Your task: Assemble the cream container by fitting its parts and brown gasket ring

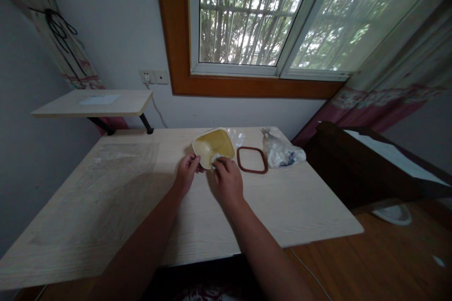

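Note:
A yellow plastic container is tilted up on the light wooden table, its inside facing me. My left hand pinches its lower left rim. My right hand is closed at the lower rim, pressing a small white piece, perhaps a tissue, against the inside. Just right of the container a brown rounded sealing ring lies flat on the table.
A crumpled clear plastic bag with something white and blue lies right of the ring. A clear plastic sheet covers the table's left part. A small shelf stands at the back left, a dark bed frame on the right.

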`<state>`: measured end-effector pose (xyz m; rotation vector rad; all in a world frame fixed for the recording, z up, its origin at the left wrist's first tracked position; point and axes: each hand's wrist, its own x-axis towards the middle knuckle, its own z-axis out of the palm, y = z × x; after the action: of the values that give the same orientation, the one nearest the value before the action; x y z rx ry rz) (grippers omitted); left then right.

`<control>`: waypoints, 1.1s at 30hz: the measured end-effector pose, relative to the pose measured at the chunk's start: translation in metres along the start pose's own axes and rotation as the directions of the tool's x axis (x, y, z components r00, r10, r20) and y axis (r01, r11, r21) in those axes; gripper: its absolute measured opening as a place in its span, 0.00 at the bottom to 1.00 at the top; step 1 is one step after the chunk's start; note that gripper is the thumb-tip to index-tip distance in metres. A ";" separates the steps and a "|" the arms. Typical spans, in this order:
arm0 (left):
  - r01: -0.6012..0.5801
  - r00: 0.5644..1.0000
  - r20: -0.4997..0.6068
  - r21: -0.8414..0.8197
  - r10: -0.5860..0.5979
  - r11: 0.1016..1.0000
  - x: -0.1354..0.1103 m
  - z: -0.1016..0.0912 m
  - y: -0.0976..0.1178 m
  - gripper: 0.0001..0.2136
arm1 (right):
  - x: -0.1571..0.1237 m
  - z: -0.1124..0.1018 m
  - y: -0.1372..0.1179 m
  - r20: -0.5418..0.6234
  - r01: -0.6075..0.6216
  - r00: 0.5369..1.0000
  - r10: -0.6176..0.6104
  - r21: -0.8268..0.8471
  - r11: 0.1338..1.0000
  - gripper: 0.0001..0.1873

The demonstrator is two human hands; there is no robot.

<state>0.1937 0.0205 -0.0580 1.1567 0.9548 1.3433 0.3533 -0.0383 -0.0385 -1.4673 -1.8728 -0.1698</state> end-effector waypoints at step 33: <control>-0.158 0.938 -0.261 0.259 0.227 0.953 -0.001 -0.013 0.034 0.12 | 0.001 -0.006 -0.012 0.058 0.035 0.998 -0.034 -0.021 0.999 0.16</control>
<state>0.1742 0.0168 -0.0282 1.2810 1.2626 1.6232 0.3458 -0.0451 -0.0298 -1.4697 -1.9492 -0.1666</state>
